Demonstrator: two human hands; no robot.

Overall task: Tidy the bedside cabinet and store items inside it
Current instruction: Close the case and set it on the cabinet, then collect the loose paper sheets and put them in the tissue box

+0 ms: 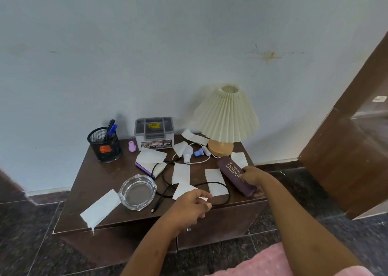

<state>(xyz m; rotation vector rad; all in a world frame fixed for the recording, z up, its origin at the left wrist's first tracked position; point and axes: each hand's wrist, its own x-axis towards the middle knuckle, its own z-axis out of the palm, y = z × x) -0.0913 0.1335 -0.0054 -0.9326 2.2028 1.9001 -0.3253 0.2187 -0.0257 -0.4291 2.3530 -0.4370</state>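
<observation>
A dark brown bedside cabinet [100,177] stands against the wall, its top littered. My right hand [251,176] is closed around a maroon glasses case [232,171] lying near the right front corner. My left hand [192,205] hovers over the front edge with fingers loosely curled, touching a white paper slip [183,189] and close to a black cable [218,184]. Several more paper slips [181,173] lie scattered around. A glass ashtray [136,191] sits at the front left.
At the back are a mesh pen holder [105,144], a grey organiser box [154,133] and a pleated lamp [226,116]. A bulb [187,152], a blue adapter [199,153], a small pink cap [132,146] and a notebook [150,167] lie mid-top. A brown door [352,149] stands right.
</observation>
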